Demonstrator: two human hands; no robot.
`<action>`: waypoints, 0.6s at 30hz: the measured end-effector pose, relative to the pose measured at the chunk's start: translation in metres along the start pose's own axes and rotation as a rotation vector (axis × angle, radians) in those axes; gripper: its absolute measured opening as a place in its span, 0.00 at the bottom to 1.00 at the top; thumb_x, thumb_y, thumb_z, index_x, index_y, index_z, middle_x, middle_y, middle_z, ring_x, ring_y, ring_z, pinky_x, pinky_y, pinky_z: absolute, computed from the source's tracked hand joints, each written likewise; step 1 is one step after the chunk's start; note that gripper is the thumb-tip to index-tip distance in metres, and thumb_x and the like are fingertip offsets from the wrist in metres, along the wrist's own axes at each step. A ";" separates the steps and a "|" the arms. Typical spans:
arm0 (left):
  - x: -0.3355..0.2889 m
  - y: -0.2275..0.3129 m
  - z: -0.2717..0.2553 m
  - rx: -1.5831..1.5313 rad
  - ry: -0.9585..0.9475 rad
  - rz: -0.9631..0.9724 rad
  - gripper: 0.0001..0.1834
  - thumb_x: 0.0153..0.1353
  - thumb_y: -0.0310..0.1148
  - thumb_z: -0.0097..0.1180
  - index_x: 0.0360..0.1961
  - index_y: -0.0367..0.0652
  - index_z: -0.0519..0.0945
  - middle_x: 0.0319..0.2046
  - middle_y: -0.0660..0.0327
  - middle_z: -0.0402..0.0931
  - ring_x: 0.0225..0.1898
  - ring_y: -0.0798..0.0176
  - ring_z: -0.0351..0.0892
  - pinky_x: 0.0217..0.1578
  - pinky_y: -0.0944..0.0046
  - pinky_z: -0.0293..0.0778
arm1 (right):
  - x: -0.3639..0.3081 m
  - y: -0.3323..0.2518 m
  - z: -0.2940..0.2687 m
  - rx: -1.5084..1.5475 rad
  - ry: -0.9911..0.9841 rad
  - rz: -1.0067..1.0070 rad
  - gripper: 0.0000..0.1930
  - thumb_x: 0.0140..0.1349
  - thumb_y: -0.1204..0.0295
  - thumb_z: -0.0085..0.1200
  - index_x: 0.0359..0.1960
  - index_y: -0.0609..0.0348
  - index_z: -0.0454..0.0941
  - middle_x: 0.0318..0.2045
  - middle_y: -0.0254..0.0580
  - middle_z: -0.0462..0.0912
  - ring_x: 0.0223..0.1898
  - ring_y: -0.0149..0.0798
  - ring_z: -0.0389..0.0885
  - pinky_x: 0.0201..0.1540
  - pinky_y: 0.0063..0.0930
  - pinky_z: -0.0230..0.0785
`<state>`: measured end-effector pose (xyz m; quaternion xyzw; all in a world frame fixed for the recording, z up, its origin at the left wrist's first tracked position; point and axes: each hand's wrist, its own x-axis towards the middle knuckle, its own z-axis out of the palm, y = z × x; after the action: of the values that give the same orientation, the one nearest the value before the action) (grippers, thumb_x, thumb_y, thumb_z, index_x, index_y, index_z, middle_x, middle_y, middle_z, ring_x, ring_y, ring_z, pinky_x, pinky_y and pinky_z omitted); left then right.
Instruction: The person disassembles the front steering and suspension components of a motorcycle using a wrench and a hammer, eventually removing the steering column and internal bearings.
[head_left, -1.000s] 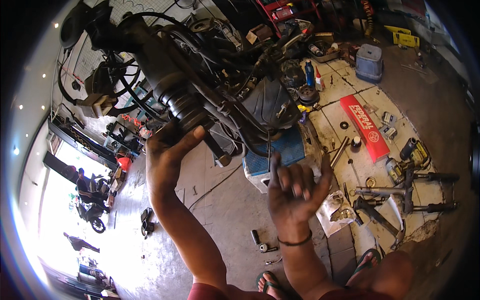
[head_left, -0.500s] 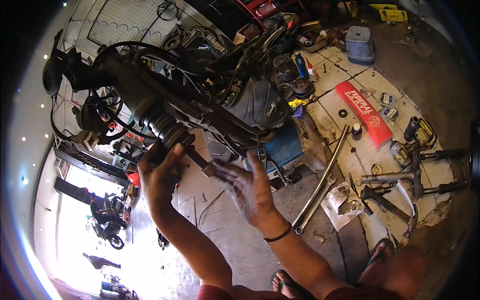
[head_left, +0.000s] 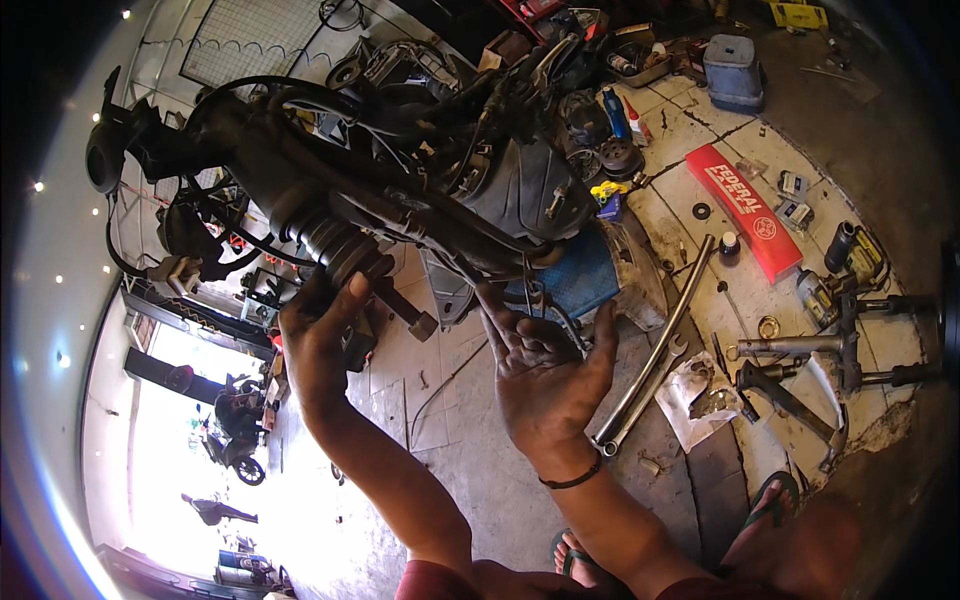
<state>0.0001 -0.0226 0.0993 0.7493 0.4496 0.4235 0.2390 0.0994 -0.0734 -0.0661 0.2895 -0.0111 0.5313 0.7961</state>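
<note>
My left hand point(head_left: 318, 352) is wrapped round the lower end of a stack of dark, ringed round parts point(head_left: 338, 248) on the head tube of a stripped motorcycle frame point(head_left: 232, 150). Its thumb presses on the lowest ring. Out of that ring sticks a thick threaded bolt point(head_left: 405, 311) with a square-looking head, pointing down and to the right. My right hand point(head_left: 552, 388) is apart from the bolt, palm turned up, fingers spread and nothing in it. The palm and fingers look smudged with grease. What my left fingers touch behind the rings is hidden.
On the floor to the right lie a long metal bar point(head_left: 668, 325), a combination wrench point(head_left: 650, 400), a hammer point(head_left: 795, 412), a fork assembly point(head_left: 850, 345), a yellow-black power driver point(head_left: 818, 300) and a red box point(head_left: 742, 212). A grey bucket point(head_left: 733, 75) stands farther back.
My right hand has moved away from the bolt's head to the right, turning palm up with its fingers opening. My left hand keeps its hold; the view has shifted slightly.
</note>
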 end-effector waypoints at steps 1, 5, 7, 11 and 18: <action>0.001 -0.001 0.001 0.003 -0.003 0.005 0.23 0.51 0.39 0.65 0.45 0.32 0.80 0.36 0.58 0.82 0.35 0.68 0.78 0.39 0.70 0.70 | 0.004 0.004 0.009 0.004 -0.003 -0.004 0.39 0.64 0.38 0.31 0.47 0.64 0.79 0.46 0.52 0.80 0.63 0.45 0.66 0.69 0.34 0.48; 0.002 -0.008 -0.001 0.021 0.017 0.014 0.24 0.51 0.39 0.64 0.46 0.33 0.80 0.38 0.57 0.82 0.37 0.67 0.79 0.42 0.70 0.70 | 0.002 0.028 0.026 -0.086 0.533 0.187 0.40 0.66 0.40 0.24 0.30 0.61 0.85 0.40 0.54 0.83 0.59 0.49 0.71 0.69 0.34 0.47; 0.005 -0.008 -0.001 0.040 0.015 0.021 0.24 0.51 0.39 0.64 0.46 0.32 0.80 0.38 0.57 0.82 0.37 0.67 0.79 0.43 0.70 0.70 | -0.001 0.025 0.007 -0.290 0.124 0.087 0.40 0.65 0.39 0.24 0.44 0.62 0.81 0.44 0.55 0.81 0.58 0.50 0.71 0.67 0.38 0.50; -0.002 -0.001 0.002 -0.004 0.037 0.007 0.24 0.51 0.40 0.65 0.45 0.32 0.80 0.36 0.56 0.82 0.36 0.66 0.79 0.42 0.69 0.70 | 0.012 0.014 0.031 -0.226 0.461 0.063 0.41 0.66 0.41 0.20 0.26 0.60 0.85 0.39 0.54 0.83 0.61 0.53 0.67 0.67 0.46 0.49; -0.002 0.004 0.005 0.010 0.036 -0.019 0.25 0.49 0.40 0.66 0.44 0.32 0.80 0.34 0.57 0.82 0.33 0.66 0.79 0.39 0.70 0.72 | 0.007 0.009 -0.012 -0.221 -0.171 0.018 0.34 0.67 0.43 0.27 0.49 0.58 0.78 0.47 0.52 0.80 0.60 0.46 0.70 0.66 0.50 0.51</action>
<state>0.0058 -0.0262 0.0989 0.7384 0.4629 0.4324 0.2313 0.0910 -0.0595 -0.0695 0.2442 -0.1399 0.5072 0.8146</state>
